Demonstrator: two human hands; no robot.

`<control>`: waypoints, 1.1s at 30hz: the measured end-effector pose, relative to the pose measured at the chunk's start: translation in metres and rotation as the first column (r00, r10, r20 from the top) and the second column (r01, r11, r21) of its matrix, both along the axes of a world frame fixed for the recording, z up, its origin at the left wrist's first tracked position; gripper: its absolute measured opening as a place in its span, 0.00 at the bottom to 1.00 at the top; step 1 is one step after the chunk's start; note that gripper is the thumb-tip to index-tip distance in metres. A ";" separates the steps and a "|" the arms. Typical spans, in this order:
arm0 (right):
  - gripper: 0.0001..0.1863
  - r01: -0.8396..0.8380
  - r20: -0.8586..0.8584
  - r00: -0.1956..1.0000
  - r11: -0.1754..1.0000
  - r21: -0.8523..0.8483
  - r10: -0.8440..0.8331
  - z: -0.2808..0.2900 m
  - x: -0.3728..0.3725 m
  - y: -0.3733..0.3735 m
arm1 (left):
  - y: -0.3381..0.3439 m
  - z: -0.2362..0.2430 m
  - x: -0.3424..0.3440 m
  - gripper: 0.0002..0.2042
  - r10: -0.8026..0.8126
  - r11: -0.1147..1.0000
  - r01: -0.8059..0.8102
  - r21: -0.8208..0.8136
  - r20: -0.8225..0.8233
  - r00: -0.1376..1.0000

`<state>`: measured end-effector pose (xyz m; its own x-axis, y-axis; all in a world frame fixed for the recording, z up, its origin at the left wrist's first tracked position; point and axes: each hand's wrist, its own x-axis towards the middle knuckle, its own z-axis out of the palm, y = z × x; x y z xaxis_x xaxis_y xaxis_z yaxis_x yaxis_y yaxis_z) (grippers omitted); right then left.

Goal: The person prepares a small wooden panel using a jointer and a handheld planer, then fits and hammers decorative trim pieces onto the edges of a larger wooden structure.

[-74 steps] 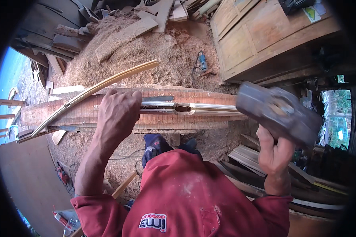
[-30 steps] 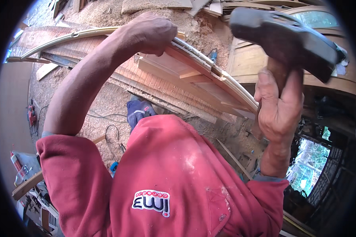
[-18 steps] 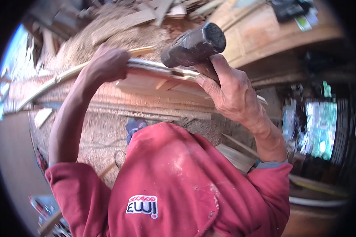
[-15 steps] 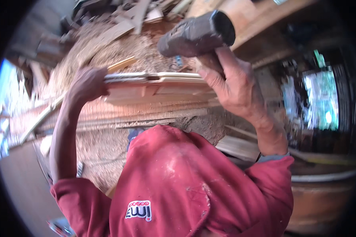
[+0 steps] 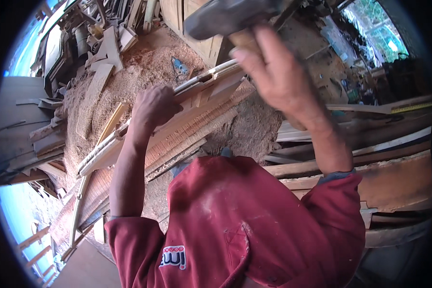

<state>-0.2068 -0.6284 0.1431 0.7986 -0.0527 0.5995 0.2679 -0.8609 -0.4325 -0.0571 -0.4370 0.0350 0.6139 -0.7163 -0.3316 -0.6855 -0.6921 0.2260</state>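
The right hand [image 5: 278, 72] grips a dark blunt-headed hammer [image 5: 228, 19]; apart from it, the left hand [image 5: 153, 109] clamps the pale edge of a brown wooden panel [image 5: 221, 87] over the reddish wooden worktop [image 5: 175, 140], the left forearm [image 5: 128, 185] crossing the panel. Beyond, a blue power tool [image 5: 180, 66] lies among tan shavings [image 5: 146, 65]; the hammer half-hides a yellowish wooden cabinet [image 5: 197, 47].

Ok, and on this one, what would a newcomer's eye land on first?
Probably the big dark-headed hammer, blurred at the top edge, gripped in the right hand. Next, the long wooden panel slanting across the middle, with the left hand closed over its upper edge. Beyond it, a blue power tool on the sawdust stands out by colour.
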 end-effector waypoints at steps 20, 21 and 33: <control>0.18 -0.198 -0.539 0.842 0.947 -0.252 0.032 -0.062 0.025 -0.011 | -0.005 0.000 0.002 0.16 -0.024 0.997 0.024 -0.076 0.006 1.000; 0.18 -0.203 -0.556 0.831 0.941 -0.270 0.020 -0.051 0.025 -0.007 | -0.002 -0.001 0.001 0.16 -0.015 0.996 0.016 -0.093 0.008 1.000; 0.14 -0.107 -0.559 0.828 0.968 -0.229 -0.041 -0.069 0.010 -0.005 | -0.015 -0.006 0.000 0.19 -0.039 0.996 0.036 -0.081 -0.037 0.999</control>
<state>-0.1968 -0.6338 0.0746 0.9969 0.0657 0.0428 0.0755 -0.9518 -0.2972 -0.0572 -0.4518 0.0291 0.5740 -0.7637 -0.2954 -0.7002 -0.6448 0.3065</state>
